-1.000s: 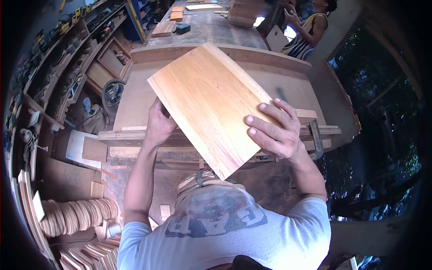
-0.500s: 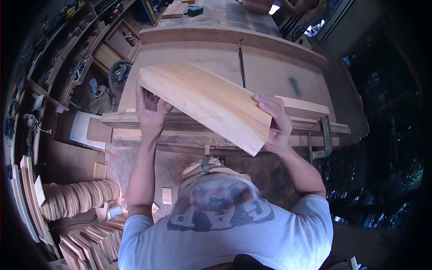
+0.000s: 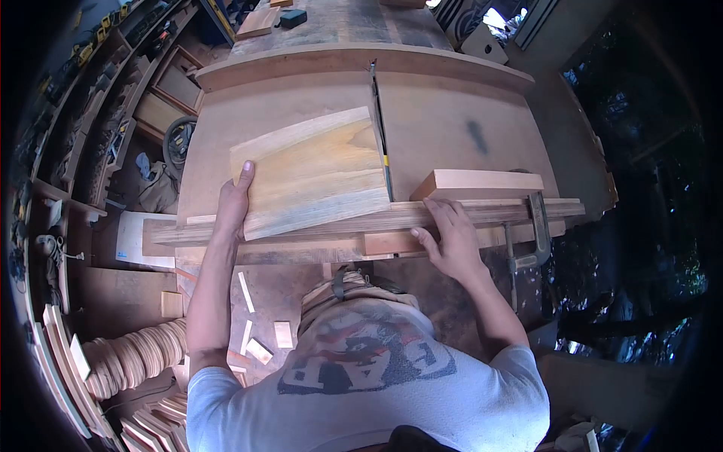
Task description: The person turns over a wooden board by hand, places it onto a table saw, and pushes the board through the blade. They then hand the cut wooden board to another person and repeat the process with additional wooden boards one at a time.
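Observation:
My left hand (image 3: 236, 197) grips a pale wooden board (image 3: 312, 169) by its left edge, thumb on top and fingers underneath. The board is tilted over the plywood sled (image 3: 459, 120), its right end beside the dark slot (image 3: 379, 124). My right hand (image 3: 452, 241) is off the board, fingers spread against the layered front rail (image 3: 324, 224) and thumb apart. Just beyond those fingers, a wooden block (image 3: 486, 181) sits against the rail. A metal C-clamp (image 3: 538, 233) is fixed on the rail to the right of that hand.
A tall back rail (image 3: 361, 59) crosses the sled's far side. Shelves of tools (image 3: 98, 98) line the left. Stacked wooden pieces (image 3: 139, 358) stand low at left, and offcuts (image 3: 282, 334) lie on the floor. A small dark green box (image 3: 292, 19) sits on the far table.
The board has come down from both hands onto the left of the slot, its broad face now upward. My right hand has let go and moved down to the front rail.

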Available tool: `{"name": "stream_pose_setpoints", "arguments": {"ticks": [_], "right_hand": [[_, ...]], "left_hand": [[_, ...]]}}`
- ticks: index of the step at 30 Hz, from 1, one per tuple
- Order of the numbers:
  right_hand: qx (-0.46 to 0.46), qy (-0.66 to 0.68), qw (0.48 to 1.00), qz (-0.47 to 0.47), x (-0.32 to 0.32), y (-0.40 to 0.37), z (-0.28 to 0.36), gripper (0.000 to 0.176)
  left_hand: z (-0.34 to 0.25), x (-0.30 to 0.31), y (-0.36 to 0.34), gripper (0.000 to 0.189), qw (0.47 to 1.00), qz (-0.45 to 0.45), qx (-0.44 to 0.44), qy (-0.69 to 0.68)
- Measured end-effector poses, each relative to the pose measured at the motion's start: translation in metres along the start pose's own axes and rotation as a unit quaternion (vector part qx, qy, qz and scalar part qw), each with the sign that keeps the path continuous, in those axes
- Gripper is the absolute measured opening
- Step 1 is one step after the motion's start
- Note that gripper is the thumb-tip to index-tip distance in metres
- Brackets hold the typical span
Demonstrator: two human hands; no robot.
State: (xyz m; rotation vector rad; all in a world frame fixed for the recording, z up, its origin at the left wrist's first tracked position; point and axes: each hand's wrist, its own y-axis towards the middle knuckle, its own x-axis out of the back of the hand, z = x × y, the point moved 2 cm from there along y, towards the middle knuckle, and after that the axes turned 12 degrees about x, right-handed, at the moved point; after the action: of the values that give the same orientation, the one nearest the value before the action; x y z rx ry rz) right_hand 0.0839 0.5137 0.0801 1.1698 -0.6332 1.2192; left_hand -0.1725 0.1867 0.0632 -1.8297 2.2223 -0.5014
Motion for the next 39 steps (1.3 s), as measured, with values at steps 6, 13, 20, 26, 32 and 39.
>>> {"name": "stream_pose_setpoints", "arguments": {"ticks": [6, 13, 20, 26, 32, 39], "right_hand": [[0.083, -0.084, 0.992, 0.047, -0.021, 0.015, 0.014, 0.068], [0.039, -0.049, 0.998, 0.008, -0.038, 0.022, 0.014, 0.049], [0.032, 0.002, 0.999, 0.042, -0.037, 0.016, 0.006, 0.053], [0.014, -0.017, 0.999, 0.049, -0.032, 0.016, 0.018, 0.051], [0.001, -0.018, 0.998, 0.064, -0.024, 0.018, 0.028, 0.05], [0.025, -0.014, 0.999, 0.034, -0.032, 0.018, 0.037, 0.05]], "left_hand": [[0.004, 0.0, -0.011, 0.072, 1.0, 0.025, 0.009, 0.007], [0.043, 0.027, -0.051, 0.076, 0.945, 0.078, 0.048, -0.314], [0.031, 0.015, -0.062, 0.058, 0.62, 0.547, 0.037, -0.561], [0.02, -0.002, -0.03, 0.049, 0.461, 0.688, -0.021, -0.56], [0.038, -0.008, -0.029, 0.048, 0.551, 0.601, 0.033, -0.579], [0.054, -0.027, -0.014, 0.054, 0.641, 0.525, 0.048, -0.558]]}}
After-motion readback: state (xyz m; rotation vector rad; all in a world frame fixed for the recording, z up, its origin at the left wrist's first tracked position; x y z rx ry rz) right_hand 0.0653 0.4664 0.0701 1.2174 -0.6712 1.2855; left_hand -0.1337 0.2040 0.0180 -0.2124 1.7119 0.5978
